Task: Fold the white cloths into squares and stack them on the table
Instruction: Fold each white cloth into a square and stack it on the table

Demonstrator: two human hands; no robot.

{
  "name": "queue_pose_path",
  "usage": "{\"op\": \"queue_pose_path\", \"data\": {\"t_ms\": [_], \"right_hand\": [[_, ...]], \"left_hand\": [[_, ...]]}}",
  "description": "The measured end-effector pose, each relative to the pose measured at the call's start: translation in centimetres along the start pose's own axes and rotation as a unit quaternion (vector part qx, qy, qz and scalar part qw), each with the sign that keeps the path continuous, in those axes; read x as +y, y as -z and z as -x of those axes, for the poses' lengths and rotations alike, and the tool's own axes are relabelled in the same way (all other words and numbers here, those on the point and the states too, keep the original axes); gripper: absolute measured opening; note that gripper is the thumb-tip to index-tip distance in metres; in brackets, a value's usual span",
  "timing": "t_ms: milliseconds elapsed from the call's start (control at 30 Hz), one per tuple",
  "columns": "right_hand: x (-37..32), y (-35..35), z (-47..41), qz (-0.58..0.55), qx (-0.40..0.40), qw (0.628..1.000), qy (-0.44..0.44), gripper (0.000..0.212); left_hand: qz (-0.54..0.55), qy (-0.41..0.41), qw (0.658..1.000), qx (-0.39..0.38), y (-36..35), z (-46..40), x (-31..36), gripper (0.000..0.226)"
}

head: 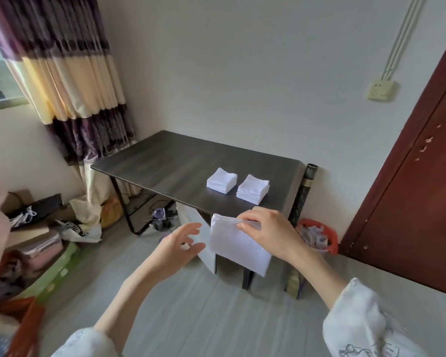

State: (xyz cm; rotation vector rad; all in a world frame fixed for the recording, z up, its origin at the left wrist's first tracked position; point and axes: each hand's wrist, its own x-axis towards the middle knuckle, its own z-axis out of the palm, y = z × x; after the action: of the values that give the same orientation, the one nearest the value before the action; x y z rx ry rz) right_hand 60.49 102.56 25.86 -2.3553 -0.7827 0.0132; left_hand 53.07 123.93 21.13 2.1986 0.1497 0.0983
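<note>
Sleeves: pale printed fabric on both forearms, nearest the camera; right sleeve (366, 320), left sleeve (85, 343).
Right hand (271, 234): grip clamped on the cloth, thumb and fingers pinching its upper edge.
Cloth (238, 247): white, folded, held in the air and hanging down from the right grip; its lower corner lies below and slightly right of the grip.
Left hand (182, 244): grip apart, fingers spread and loosely bent, holding nothing; just left of the cloth, not clearly touching it.
Floor (191, 305): grey boards beneath both hands.
Bin (318, 235): red-rimmed, on the floor just right of the right grip, filled with scraps.
Table (180, 163): dark wood-grain top, beyond the grips.
Right stack (253, 192): folded white squares on the table, directly beyond the right grip.
Left stack (222, 180): folded white squares, just beside the right stack, apart from it.
Curtain (70, 73): purple and cream bands, far left of the grips.
Door (410, 189): dark red, far right.
Socket (380, 90): on the wall, above and beyond the right grip.
</note>
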Motion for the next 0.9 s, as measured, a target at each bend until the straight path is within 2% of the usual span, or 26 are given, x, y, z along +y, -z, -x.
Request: {"op": "queue_pose_path", "data": {"t_ms": [233,300,433,533,733,900], "right_hand": [[-0.2,-2.6,-15.1,-0.030,-0.024,0.999,0.007,0.020],[0.1,-3.7,-19.1,-0.040,-0.018,0.999,-0.002,0.023],[1.1,-5.9,-26.8,-0.078,-0.003,0.996,-0.032,0.021],[2.2,-7.0,-32.0,-0.100,0.021,0.993,-0.066,0.021],[5.9,-7.9,-40.1,-0.060,0.054,0.990,-0.117,0.026],[11.6,-8.6,-46.3,-0.043,0.050,0.985,-0.161,0.027]], "left_hand": [[0.059,0.011,0.998,-0.030,6.3,-13.8,-5.2,0.052],[0.063,-0.008,0.997,-0.052,7.6,-18.0,-6.6,0.046],[0.066,-0.042,0.991,-0.106,9.8,-26.1,-9.4,0.020],[0.048,-0.061,0.991,-0.112,11.9,-31.7,-10.8,0.009],[0.046,-0.065,0.984,-0.159,12.9,-42.2,-12.7,0.006],[0.075,-0.034,0.987,-0.140,9.5,-49.8,-14.7,0.004]]}}
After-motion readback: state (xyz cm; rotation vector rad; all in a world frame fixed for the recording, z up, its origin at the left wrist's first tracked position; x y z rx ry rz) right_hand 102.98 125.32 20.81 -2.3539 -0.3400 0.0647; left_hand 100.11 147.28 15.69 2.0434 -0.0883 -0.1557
